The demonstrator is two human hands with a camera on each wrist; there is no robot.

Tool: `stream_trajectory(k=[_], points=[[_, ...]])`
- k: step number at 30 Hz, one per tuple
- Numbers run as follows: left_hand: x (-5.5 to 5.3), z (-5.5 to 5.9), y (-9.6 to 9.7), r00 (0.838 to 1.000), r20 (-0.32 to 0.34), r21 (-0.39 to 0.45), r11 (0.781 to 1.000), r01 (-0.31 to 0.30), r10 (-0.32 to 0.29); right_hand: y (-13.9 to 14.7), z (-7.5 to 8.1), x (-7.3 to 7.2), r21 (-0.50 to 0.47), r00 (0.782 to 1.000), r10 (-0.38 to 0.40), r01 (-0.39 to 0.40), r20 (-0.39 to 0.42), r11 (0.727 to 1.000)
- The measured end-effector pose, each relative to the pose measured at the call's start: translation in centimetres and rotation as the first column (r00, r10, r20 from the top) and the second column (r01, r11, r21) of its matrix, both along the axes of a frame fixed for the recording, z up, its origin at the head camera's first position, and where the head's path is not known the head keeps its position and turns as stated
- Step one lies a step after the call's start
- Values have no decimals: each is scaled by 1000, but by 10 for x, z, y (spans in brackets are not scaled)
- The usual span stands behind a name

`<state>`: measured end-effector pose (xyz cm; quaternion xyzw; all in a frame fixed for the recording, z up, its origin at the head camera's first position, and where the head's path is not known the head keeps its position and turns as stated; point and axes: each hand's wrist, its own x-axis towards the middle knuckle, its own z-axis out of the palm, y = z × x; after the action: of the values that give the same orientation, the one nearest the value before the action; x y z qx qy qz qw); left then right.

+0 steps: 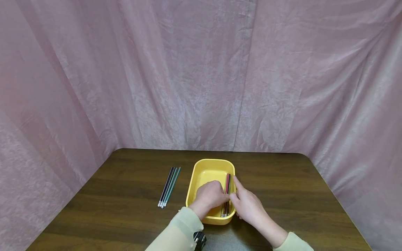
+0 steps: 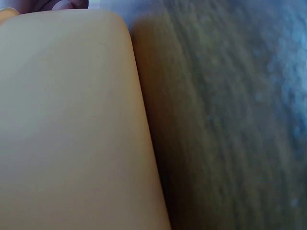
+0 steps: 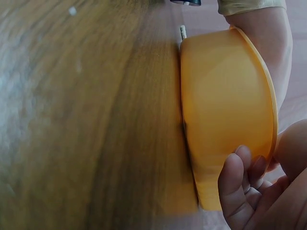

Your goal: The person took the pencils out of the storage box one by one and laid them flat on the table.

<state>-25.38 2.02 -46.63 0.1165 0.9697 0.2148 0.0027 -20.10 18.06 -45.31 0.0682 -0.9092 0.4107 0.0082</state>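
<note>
A yellow plastic tray (image 1: pixel 202 167) sits on the table in the head view. Inside, along its right wall, lies a bundle of slim pencils (image 1: pixel 227 179), one pinkish red and others dark. My left hand (image 1: pixel 209 195) reaches into the tray with its fingers curled and grips the bundle, the thumb across it; most of its fingertips are hidden. My right hand (image 1: pixel 249 205) holds the tray's right wall, thumb at the rim. In the right wrist view, several right fingers (image 3: pixel 232 177) bend against the tray's outer side (image 3: pixel 225 96).
Left of the tray, several dark and teal pencils (image 1: pixel 169 186) lie side by side, white eraser ends toward me. The brown wooden table (image 1: pixel 282 181) runs back to a pink curtain (image 1: pixel 201 87). A small black device (image 1: pixel 199 240) shows at the left sleeve.
</note>
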Motion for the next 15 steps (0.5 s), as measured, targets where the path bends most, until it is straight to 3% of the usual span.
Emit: stream_trajectory(k=[5,15], points=[[9,16,2,999,37,-4,1000,-18,18,0,0,0,-4,1000,3,-3,0,1000],[7,15,2,998,51,-15,1000,-23,24,-1,0,-1,-9,1000,-3,3,24,1000]])
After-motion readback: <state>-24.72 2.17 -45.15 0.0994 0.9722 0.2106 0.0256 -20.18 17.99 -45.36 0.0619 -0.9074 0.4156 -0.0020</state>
